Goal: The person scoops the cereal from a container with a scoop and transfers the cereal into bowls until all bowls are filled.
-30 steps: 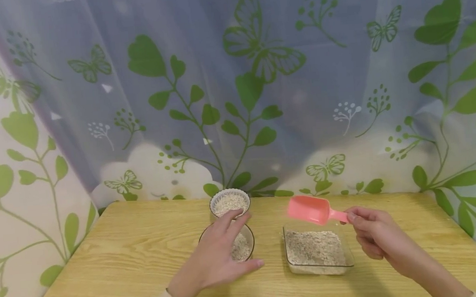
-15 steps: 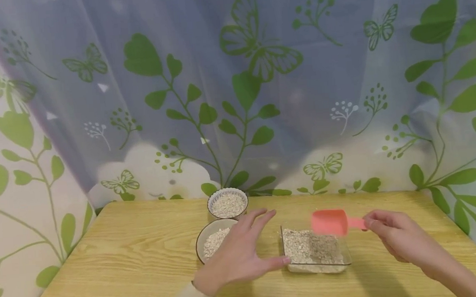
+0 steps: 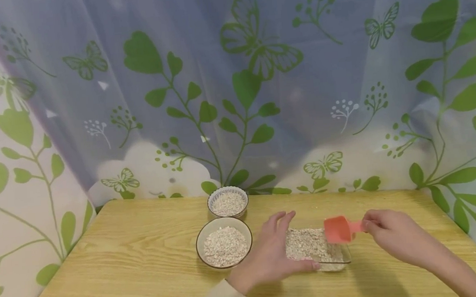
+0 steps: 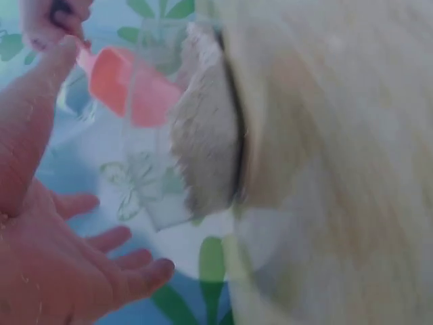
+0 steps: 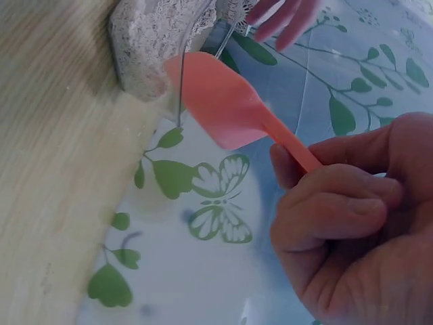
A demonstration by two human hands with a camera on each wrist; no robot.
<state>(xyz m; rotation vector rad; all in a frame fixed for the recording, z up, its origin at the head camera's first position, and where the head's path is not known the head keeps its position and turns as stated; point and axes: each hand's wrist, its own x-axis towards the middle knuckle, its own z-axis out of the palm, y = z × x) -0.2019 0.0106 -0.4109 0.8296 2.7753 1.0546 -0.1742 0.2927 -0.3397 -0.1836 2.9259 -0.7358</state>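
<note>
My right hand (image 3: 396, 236) grips the handle of a pink scoop (image 3: 337, 229). The scoop's front edge dips to the flakes at the right side of a rectangular glass dish (image 3: 346, 261). Pale oat flakes (image 3: 306, 244) fill much of that dish. At its left side is my left hand (image 3: 269, 260), fingers spread and thumb stretched along the front rim. In the left wrist view the left hand (image 4: 74, 271) has its palm facing the dish, with nothing in its fingers. The right wrist view shows fingers curled round the scoop's handle (image 5: 292, 143).
To the left of the dish stands a dark-rimmed bowl (image 3: 201, 242) with oat flakes. A smaller fluted bowl (image 3: 212, 201), also with flakes, is right behind it. A leaf-and-butterfly patterned curtain (image 3: 286, 116) hangs along the back edge of the wooden table (image 3: 137, 249).
My left hand has moved right, from over the dark-rimmed bowl to the dish's left side. The scoop has moved right and down, from above the dish to the flakes in it.
</note>
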